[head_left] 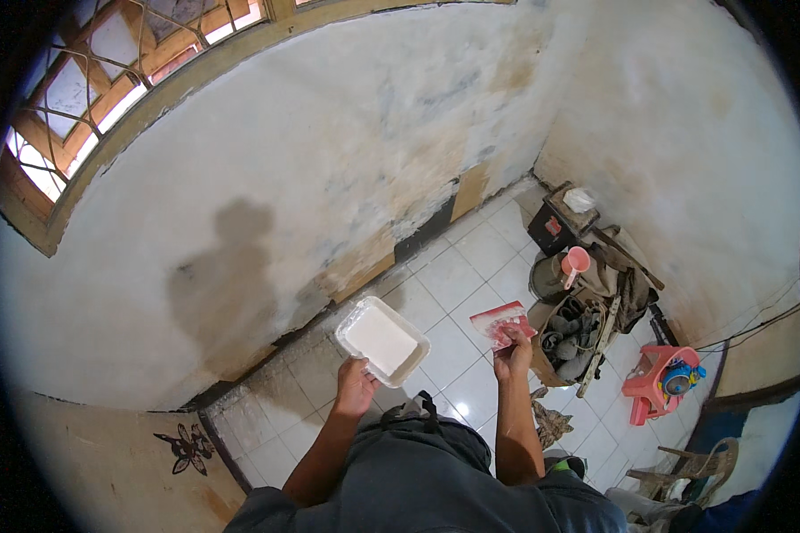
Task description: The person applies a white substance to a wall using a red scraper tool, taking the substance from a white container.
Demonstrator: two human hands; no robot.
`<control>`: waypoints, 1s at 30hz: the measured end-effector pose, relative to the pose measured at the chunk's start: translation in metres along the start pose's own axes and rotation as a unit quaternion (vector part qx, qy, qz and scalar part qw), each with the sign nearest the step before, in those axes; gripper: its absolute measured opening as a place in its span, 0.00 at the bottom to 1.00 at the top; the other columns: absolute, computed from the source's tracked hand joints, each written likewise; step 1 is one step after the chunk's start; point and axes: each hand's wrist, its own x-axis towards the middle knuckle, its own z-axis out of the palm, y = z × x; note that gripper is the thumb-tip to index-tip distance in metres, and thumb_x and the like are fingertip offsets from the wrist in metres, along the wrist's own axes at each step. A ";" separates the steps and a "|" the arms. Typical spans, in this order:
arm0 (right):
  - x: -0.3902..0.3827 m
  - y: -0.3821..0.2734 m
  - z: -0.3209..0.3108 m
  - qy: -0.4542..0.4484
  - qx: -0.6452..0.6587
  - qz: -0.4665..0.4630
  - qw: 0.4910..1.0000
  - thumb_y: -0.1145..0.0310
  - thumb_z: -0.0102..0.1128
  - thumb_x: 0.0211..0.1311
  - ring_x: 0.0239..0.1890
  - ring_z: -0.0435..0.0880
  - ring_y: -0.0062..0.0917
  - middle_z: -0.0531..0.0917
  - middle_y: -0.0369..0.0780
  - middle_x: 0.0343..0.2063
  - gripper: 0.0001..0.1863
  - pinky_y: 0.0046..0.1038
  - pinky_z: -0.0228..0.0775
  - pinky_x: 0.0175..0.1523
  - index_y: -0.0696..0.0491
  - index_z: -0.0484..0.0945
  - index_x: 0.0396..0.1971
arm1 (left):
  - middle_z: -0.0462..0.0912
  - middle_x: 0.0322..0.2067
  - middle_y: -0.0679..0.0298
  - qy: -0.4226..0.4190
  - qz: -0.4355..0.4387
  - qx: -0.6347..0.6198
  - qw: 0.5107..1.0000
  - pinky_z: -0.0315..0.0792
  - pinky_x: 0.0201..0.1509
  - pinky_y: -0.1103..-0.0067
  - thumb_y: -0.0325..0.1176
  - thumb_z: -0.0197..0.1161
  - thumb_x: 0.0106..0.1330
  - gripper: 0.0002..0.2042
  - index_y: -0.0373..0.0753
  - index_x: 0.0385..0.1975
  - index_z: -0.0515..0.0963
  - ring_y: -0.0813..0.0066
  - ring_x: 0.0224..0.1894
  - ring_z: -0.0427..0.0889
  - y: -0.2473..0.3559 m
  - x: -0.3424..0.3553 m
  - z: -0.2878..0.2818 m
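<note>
Fingers of your left hand (356, 389) were closed on the near-left side of a white rectangular tray (416, 362), held out ahead of your dark shirt (418, 484). Those of your right hand (512, 358) pinched a flat red scraper (496, 318), smeared with white, to the right of the tray and apart from it. Below spread white floor tiles (449, 274), with a crumpled rag (553, 425) near your right forearm. Just past the scraper, a carton (542, 367) held dark shoes (571, 342); beyond it were a pink dipper (576, 259) and a black box (549, 229). Farther off stood a patchy wall (320, 151) and a barred window (87, 105).
</note>
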 end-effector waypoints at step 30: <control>-0.001 -0.004 0.162 -0.318 -0.564 -0.167 0.744 0.77 0.59 0.57 0.25 0.81 0.23 0.82 0.42 0.27 0.14 0.22 0.71 0.32 0.58 0.69 0.43 | 0.75 0.46 0.54 -0.032 -0.007 -0.004 0.999 0.76 0.51 0.65 0.30 0.51 0.63 0.17 0.34 0.52 0.66 0.61 0.47 0.79 -0.014 0.065 0.067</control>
